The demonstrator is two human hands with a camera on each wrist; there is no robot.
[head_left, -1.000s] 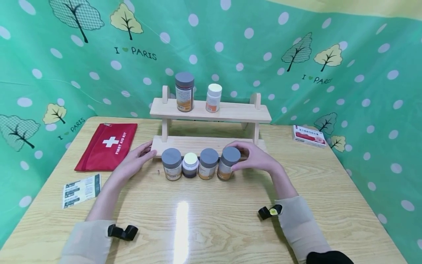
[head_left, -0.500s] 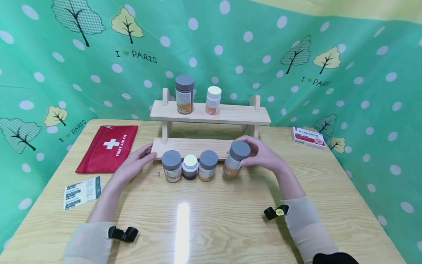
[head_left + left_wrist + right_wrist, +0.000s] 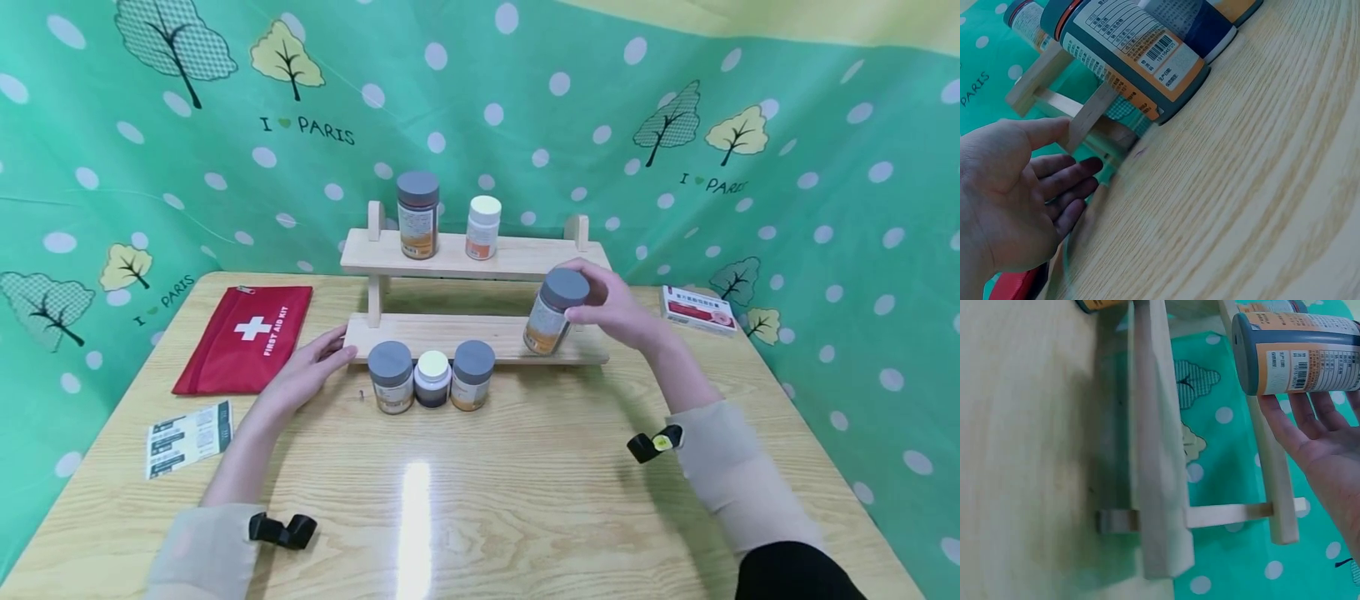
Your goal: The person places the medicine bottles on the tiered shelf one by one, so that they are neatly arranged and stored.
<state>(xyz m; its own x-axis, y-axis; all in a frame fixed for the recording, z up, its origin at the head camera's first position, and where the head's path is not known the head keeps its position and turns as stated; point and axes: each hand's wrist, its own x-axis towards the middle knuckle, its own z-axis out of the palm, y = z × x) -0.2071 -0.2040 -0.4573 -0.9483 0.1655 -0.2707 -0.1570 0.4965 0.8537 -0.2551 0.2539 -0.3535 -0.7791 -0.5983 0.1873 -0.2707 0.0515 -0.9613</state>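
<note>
Three bottles (image 3: 432, 383) are standing on the table (image 3: 525, 483). My left hand (image 3: 309, 372) is touching the lower shelf (image 3: 420, 331) at left, fingers loose. Well apart, my right hand (image 3: 617, 308) is gripping a tilted grey-lidded bottle (image 3: 550, 321) near that shelf's right end. Two bottles (image 3: 417, 218) are occupying the upper shelf (image 3: 536, 257).

Right hand (image 3: 1330, 440) gripping labelled bottle (image 3: 1300, 356) at wooden rack (image 3: 1161, 444).
Label: orange, with barcode; base dark. Bottle overlaps one rack board in view. Pale tabletop (image 3: 1022, 456) at left; green dotted cloth (image 3: 1225, 447) behind rack. Second bottle (image 3: 1101, 304) cut off by top edge.
</note>
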